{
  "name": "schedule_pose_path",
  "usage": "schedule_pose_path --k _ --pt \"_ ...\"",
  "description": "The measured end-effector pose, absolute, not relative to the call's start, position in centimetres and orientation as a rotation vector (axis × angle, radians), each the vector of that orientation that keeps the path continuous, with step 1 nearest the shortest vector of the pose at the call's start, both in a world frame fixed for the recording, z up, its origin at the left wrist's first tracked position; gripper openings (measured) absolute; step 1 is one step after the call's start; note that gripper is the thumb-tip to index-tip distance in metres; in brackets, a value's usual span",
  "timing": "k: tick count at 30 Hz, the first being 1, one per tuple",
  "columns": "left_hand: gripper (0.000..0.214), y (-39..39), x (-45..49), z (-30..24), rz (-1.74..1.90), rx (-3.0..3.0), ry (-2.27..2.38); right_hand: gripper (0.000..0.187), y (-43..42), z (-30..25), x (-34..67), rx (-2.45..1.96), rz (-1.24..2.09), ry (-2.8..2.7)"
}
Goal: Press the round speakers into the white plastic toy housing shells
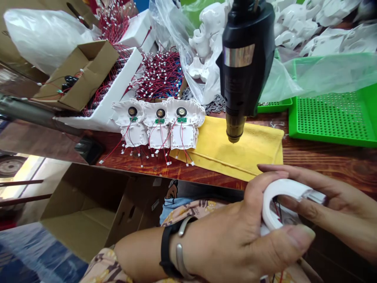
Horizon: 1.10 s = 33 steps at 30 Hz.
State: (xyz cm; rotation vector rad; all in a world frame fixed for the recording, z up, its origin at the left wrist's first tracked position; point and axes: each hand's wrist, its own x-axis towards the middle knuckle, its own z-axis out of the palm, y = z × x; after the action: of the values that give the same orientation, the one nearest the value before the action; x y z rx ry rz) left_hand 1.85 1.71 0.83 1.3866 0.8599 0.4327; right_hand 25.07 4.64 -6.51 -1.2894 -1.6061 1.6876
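Note:
My left hand [235,239] and my right hand [330,204] both grip one white plastic housing [282,196] with red wires inside, held low in front of the table edge. My left thumb lies across its lower side; my right fingers close over its top and right end. Above it hangs a black electric screwdriver [244,67], bit pointing down over a yellow cloth [235,149]. Three white assembled housings [160,122] with round speakers, green boards and red wires lie side by side left of the cloth.
A green perforated tray [332,118] sits at the right. Bundles of red wires [159,74], a white tray [118,94] and a small cardboard box [85,70] stand at the back left. Clear bags of white plastic parts [309,23] fill the back. An open carton [88,212] is below the table.

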Motion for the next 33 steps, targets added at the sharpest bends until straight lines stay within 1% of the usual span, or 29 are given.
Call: schedule_pose_path --k 3,7,9,11,13,15,18,25,31,33 --pt "0.082 1.7 1.8 0.9 0.33 1.431 0.894 0.067 4.4 -6.6 25.0 -1.352 1.736 -1.518" --pt "0.086 1.6 2.1 0.9 0.255 1.427 0.932 0.07 4.4 -6.3 25.6 -1.372 1.94 -1.483" --pt "0.088 1.5 2.3 0.9 0.215 1.381 0.996 0.07 4.7 -6.1 25.6 -1.356 1.981 -1.516" --pt "0.087 1.6 2.6 0.9 0.226 1.316 1.058 0.066 5.1 -5.8 25.0 -1.343 1.908 -1.542" --pt "0.082 1.7 2.8 0.9 0.298 1.274 1.059 0.063 5.6 -5.5 24.0 -1.35 1.795 -1.532" --pt "0.077 1.9 2.8 0.9 0.378 1.282 0.995 0.066 6.1 -5.4 23.0 -1.361 1.718 -1.505" --pt "0.074 1.9 2.5 0.8 0.422 1.316 0.927 0.067 6.7 -5.3 22.0 -1.354 1.687 -1.522" --pt "0.075 1.2 2.2 0.7 0.398 1.307 0.959 0.068 7.3 -5.9 22.0 -1.36 1.671 -1.546" --pt "0.084 1.6 2.5 1.0 0.297 1.333 0.972 0.068 6.7 -6.0 22.7 -1.38 1.651 -1.544" --pt "0.084 1.6 2.6 1.1 0.286 1.345 0.994 0.069 6.2 -6.0 23.4 -1.384 1.639 -1.558"
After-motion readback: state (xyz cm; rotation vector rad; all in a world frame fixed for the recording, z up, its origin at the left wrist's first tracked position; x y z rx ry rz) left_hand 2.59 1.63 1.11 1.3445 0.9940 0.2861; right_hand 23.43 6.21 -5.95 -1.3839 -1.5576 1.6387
